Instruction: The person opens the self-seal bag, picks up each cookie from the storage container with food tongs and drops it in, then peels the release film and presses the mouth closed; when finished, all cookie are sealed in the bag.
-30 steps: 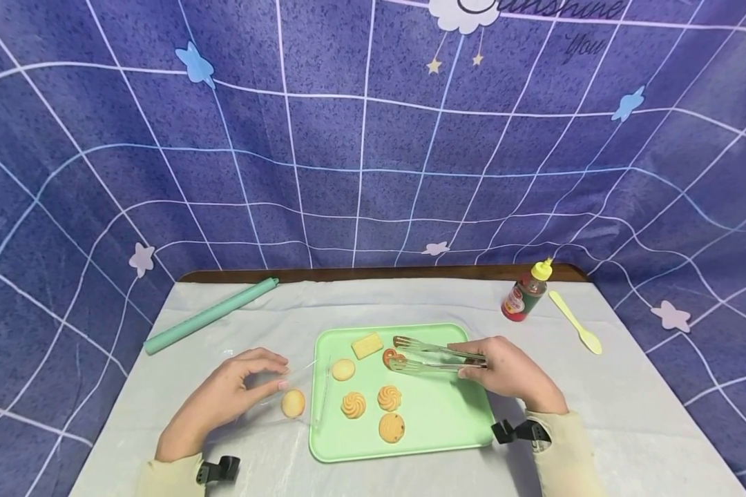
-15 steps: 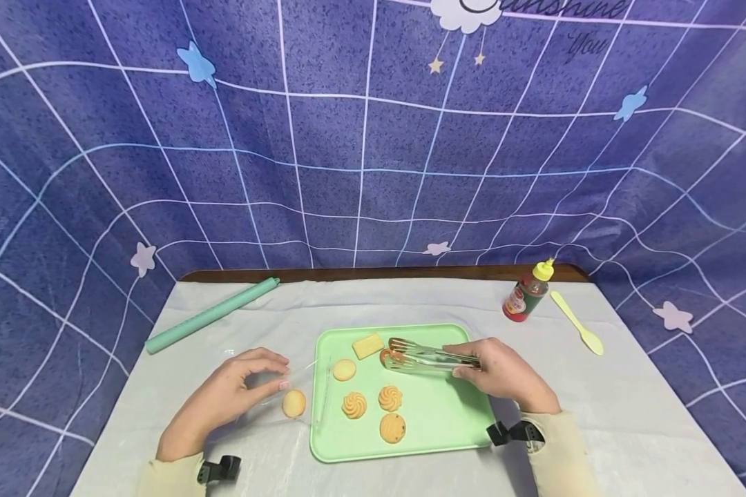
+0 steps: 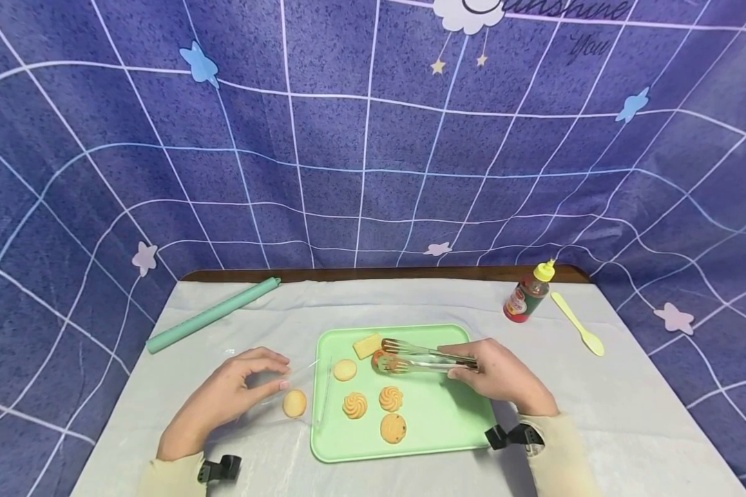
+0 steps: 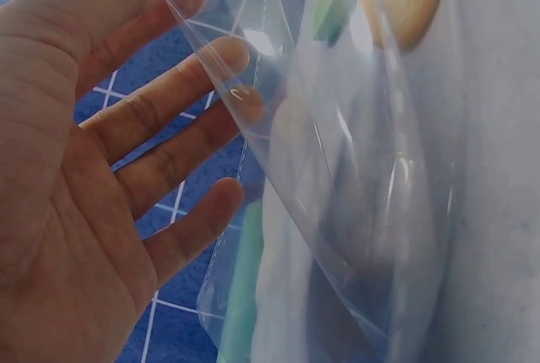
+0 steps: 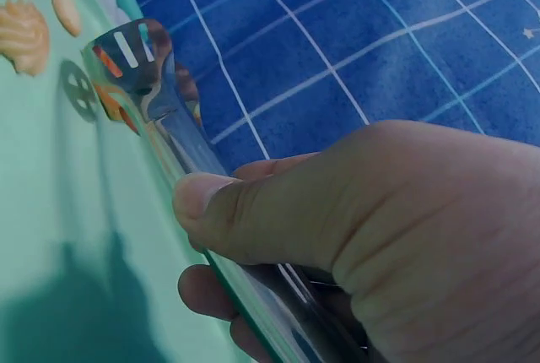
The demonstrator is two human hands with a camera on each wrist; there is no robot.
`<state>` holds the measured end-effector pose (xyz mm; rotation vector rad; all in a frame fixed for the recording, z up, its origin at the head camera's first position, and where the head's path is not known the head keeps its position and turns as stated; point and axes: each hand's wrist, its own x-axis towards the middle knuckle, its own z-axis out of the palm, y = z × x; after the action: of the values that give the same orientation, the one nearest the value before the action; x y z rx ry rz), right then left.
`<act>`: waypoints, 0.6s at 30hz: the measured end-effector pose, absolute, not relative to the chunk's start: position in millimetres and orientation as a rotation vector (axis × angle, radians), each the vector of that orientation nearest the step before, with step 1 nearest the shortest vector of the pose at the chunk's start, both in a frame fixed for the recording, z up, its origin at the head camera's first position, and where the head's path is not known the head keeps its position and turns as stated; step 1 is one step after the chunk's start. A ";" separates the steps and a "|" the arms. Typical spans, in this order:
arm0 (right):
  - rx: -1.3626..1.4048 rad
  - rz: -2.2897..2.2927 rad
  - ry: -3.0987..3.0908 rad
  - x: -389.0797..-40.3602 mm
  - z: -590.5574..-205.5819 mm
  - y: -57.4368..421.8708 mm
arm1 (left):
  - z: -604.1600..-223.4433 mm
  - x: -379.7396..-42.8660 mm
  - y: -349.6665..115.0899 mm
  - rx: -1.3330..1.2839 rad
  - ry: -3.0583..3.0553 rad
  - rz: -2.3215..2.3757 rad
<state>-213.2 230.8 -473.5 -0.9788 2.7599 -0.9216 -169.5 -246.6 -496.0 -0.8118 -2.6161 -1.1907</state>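
My left hand (image 3: 236, 386) pinches the edge of a clear plastic bag (image 4: 337, 177), its other fingers spread behind the film. A round golden cookie (image 3: 295, 403) lies in or under the bag; I cannot tell which. My right hand (image 3: 500, 369) grips metal serving tongs (image 5: 181, 127) over the green tray (image 3: 435, 449). Between the slotted tong tips is a reddish-brown, pretzel-like cookie (image 3: 378, 359), partly hidden by the metal. Around it on the tray are a rectangular biscuit (image 3: 368, 346), a plain round cookie (image 3: 345, 370), two swirl cookies (image 3: 355, 405) and a chip-dotted cookie (image 3: 393, 428).
A green rolling pin (image 3: 211, 317) lies at the back left of the cloth-covered table (image 3: 236, 310). At the back right stands a red sauce bottle (image 3: 525, 297) with a yellow cap, beside a pale yellow spoon (image 3: 577, 323). A patterned blue curtain (image 3: 323, 172) hangs behind.
My right hand has moved a little left over the tray, and the tongs with the reddish-brown cookie have shifted toward the rectangular biscuit. The left hand holds its place.
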 end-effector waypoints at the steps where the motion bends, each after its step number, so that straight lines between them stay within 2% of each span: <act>1: -1.002 -0.923 2.761 -212.4 -473.5 227.9 | -495.9 -169.4 -246.6 -0.815 -2.614 -1.190; 12: -1.329 -0.966 2.645 -198.3 -474.6 164.8 | -495.1 -168.2 -246.8 -0.796 -2.636 -1.191; 18: -1.341 -0.941 2.666 -186.2 -484.4 134.7 | -494.4 -168.5 -245.6 -0.814 -2.635 -1.172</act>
<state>-186.2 134.7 -484.4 -1.3414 2.6658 -0.9408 -168.5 -245.6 -494.4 -0.8140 -2.6346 -1.1718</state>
